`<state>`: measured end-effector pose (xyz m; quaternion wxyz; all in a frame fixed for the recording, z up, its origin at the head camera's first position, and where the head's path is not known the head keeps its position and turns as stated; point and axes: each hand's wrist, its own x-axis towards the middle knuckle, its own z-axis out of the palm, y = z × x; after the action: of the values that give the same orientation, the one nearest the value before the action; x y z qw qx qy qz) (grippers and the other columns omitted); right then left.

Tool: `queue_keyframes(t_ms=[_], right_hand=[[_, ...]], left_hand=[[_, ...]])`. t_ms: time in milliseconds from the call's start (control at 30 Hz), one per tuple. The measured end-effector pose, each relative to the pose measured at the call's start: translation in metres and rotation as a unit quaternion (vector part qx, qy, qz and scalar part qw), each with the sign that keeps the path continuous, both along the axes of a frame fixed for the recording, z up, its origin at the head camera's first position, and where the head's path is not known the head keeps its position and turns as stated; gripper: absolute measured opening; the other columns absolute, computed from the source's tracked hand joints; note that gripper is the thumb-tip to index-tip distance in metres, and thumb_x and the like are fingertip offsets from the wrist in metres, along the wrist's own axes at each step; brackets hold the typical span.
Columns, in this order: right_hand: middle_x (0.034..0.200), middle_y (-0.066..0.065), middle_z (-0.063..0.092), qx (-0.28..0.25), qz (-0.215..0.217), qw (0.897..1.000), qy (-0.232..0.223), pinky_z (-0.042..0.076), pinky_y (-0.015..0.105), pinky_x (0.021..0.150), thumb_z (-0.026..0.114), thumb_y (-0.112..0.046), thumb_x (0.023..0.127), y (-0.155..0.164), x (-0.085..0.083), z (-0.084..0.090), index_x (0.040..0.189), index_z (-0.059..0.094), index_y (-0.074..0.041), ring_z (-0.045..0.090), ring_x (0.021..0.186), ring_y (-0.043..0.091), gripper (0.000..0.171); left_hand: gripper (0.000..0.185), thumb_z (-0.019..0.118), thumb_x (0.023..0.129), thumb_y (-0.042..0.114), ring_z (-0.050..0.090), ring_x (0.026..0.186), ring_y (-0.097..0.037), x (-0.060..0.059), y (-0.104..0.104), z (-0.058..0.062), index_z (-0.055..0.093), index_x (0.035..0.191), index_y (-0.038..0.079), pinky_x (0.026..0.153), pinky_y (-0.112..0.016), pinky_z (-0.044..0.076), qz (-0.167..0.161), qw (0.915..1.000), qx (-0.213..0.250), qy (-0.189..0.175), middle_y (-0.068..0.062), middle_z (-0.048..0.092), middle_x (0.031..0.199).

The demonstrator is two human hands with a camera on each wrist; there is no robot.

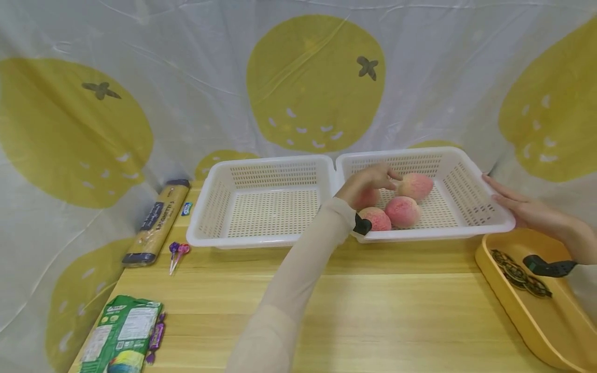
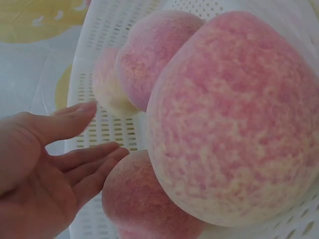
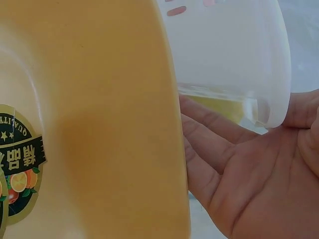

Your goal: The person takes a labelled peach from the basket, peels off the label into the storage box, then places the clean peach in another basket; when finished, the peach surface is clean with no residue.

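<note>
Lemon-print cloth backdrop, wooden table with two white baskets; pasta pack at left reads "SPAGHETTI". Left hand, fingers straight and relaxed, reaches among four peaches in right basket. Right hand flat and spread against that basket's right rim, above yellow tray bearing a "QUALITY" sticker.

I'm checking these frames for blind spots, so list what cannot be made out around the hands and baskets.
- Head view: the left hand hides part of one peach; whether it touches it is unclear.
- Head view: the yellow tray is cut off by the edge.
- Right wrist view: only a corner of the right basket shows.
- Head view: package print is too small.
</note>
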<state>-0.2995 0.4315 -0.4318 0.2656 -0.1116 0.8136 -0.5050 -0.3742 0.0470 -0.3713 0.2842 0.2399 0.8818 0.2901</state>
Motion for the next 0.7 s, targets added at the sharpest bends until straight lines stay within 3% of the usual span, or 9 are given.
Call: queue_keyframes(t_ms=[233,333,367,467,533,567,600,633,700], right_hand=[[0.118,-0.045,0.050,0.022,0.009,1.000,0.006,0.061,0.031,0.075,0.021,-0.025,0.116,-0.002,-0.010,0.000,0.162,-0.014,-0.043,0.066,0.100,-0.004,0.060],[0.116,-0.048,0.047,0.054,0.015,0.998,0.024,0.059,0.030,0.073,0.024,-0.025,0.116,-0.003,-0.015,0.003,0.161,-0.013,-0.043,0.066,0.096,-0.005,0.061],[0.115,-0.049,0.045,0.063,0.019,0.997,0.033,0.059,0.029,0.072,0.025,-0.024,0.116,-0.004,-0.017,0.004,0.161,-0.013,-0.045,0.065,0.095,-0.006,0.062],[0.145,-0.015,0.056,0.122,0.045,0.990,0.056,0.056,0.027,0.072,0.024,-0.027,0.116,-0.007,-0.017,0.012,0.162,-0.018,-0.033,0.060,0.094,-0.010,0.063],[0.167,0.022,0.030,0.146,0.058,0.985,0.065,0.056,0.030,0.084,0.023,-0.027,0.116,-0.012,-0.014,0.020,0.161,-0.021,-0.020,0.064,0.119,0.010,0.064],[0.167,0.038,0.009,0.160,0.061,0.983,0.066,0.054,0.039,0.096,0.023,-0.029,0.116,-0.016,-0.012,0.025,0.160,-0.023,-0.013,0.057,0.135,0.023,0.066],[0.159,0.048,-0.009,0.175,0.064,0.980,0.070,0.048,0.049,0.108,0.022,-0.032,0.116,-0.020,-0.009,0.031,0.159,-0.024,-0.005,0.044,0.147,0.038,0.068],[0.159,0.047,-0.014,0.182,0.062,0.978,0.076,0.038,0.059,0.115,0.023,-0.033,0.116,-0.025,-0.006,0.036,0.158,-0.023,-0.002,0.025,0.153,0.051,0.070],[0.159,0.043,-0.021,0.192,0.049,0.976,0.088,0.013,0.080,0.114,0.024,-0.037,0.115,-0.038,0.001,0.048,0.159,-0.021,0.001,-0.013,0.144,0.070,0.074]], left_hand=[[0.051,0.057,0.107,0.025,0.055,0.131,-0.020,-0.005,-0.017,0.022,0.048,0.155,0.010,0.107,-0.020,0.042,-0.068,0.9964,-0.002,0.051,-0.011,0.053,0.156],[0.055,0.054,0.108,0.031,0.056,0.102,-0.021,-0.002,-0.035,0.036,0.043,0.158,0.010,0.101,-0.022,0.041,-0.078,0.9943,0.021,0.070,-0.015,0.055,0.153],[0.056,0.053,0.109,0.033,0.056,0.104,-0.020,0.001,-0.043,0.041,0.041,0.159,0.011,0.103,-0.023,0.041,-0.074,0.9942,0.028,0.073,-0.014,0.053,0.155],[0.058,0.050,0.109,0.038,0.056,0.129,-0.020,0.012,-0.068,0.052,0.037,0.162,0.017,0.117,-0.030,0.038,-0.048,0.9935,0.054,0.088,-0.007,0.043,0.164],[0.058,0.049,0.110,0.039,0.038,0.153,-0.021,0.022,-0.087,0.058,0.035,0.162,0.018,0.126,-0.038,0.031,-0.026,0.9920,0.074,0.099,-0.001,0.033,0.170],[0.058,0.048,0.110,0.040,0.024,0.160,-0.021,0.029,-0.096,0.061,0.035,0.163,0.019,0.128,-0.041,0.027,-0.012,0.9911,0.080,0.105,-0.001,0.032,0.171],[0.058,0.047,0.110,0.041,0.022,0.161,-0.021,0.036,-0.106,0.063,0.034,0.163,0.019,0.129,-0.043,0.025,0.001,0.9899,0.087,0.112,-0.001,0.031,0.171],[0.058,0.046,0.110,0.041,0.020,0.161,-0.022,0.043,-0.115,0.066,0.034,0.163,0.019,0.130,-0.044,0.024,0.013,0.9886,0.089,0.121,-0.002,0.029,0.171],[0.059,0.045,0.111,0.043,0.013,0.162,-0.021,0.059,-0.132,0.070,0.032,0.164,0.020,0.132,-0.047,0.016,0.045,0.9870,0.087,0.127,-0.002,0.024,0.173]])
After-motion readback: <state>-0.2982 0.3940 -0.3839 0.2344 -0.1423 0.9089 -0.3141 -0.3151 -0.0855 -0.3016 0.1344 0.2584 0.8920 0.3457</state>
